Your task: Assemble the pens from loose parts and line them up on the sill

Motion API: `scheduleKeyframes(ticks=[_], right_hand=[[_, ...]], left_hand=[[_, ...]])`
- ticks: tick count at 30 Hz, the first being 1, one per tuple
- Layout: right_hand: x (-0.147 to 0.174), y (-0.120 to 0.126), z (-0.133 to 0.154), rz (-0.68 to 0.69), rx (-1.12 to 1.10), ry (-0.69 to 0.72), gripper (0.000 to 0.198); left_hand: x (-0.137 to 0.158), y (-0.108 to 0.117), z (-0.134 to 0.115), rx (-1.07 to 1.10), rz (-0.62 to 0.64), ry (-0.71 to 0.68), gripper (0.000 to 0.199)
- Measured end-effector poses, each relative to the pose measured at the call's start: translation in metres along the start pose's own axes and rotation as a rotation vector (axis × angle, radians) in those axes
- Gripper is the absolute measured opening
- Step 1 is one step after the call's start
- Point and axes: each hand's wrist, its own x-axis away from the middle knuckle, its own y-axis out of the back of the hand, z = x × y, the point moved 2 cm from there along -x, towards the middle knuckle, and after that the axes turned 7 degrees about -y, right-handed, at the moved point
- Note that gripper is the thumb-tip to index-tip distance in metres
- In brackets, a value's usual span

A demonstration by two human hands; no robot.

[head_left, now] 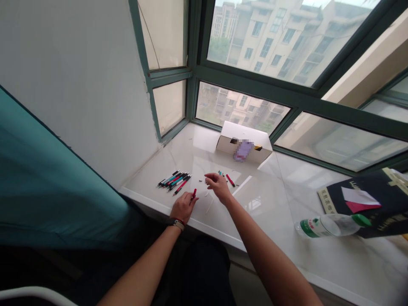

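Note:
My left hand [182,208], with a band at the wrist, is closed around a red pen barrel [194,194] that stands up between thumb and fingers. To its right my right hand [218,186] hangs over the sill, thumb and fingertips pinched together; what they hold is too small to make out. Left of both hands lies a row of assembled pens [174,182] in black, teal, white and red. Beyond my right hand rest another red barrel [230,180] and several small pen parts [220,173]. A thin white refill [209,205] lies between my hands.
At the window stands a white box [245,130] with a pixelated purple item [243,150] against its front. A plastic bottle [330,225] lies on its side at right, by a dark printed bag [385,197]. The white sill's front edge [223,237] runs before me.

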Motion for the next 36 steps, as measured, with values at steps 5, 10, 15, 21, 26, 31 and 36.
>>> scheduleKeyframes(ticks=[5, 10, 15, 21, 26, 31, 36], right_hand=[[0.034, -0.025, 0.006, 0.090, -0.231, 0.047, 0.030], [0.028, -0.037, 0.006, 0.038, -0.174, 0.098, 0.027], [0.030, -0.039, 0.003, -0.010, -0.011, 0.158, 0.020], [0.042, -0.043, 0.001, -0.048, 0.099, 0.216, 0.016], [0.050, -0.035, 0.000, -0.047, 0.137, 0.236, 0.019], [0.030, 0.019, -0.019, -0.233, 0.319, 0.038, 0.025], [0.002, 0.059, -0.030, -0.194, 0.761, -0.131, 0.012]], left_hand=[[0.001, 0.001, 0.000, 0.019, 0.008, -0.006, 0.032], [0.000, 0.004, -0.002, 0.025, 0.000, -0.015, 0.031], [-0.001, 0.005, -0.004, 0.028, -0.031, -0.026, 0.032], [0.000, 0.001, -0.001, 0.007, -0.027, -0.036, 0.032], [0.000, -0.003, 0.000, -0.027, -0.035, -0.019, 0.034], [0.000, 0.002, -0.004, -0.031, -0.013, -0.007, 0.033], [-0.001, 0.007, -0.008, -0.051, -0.012, -0.035, 0.033]])
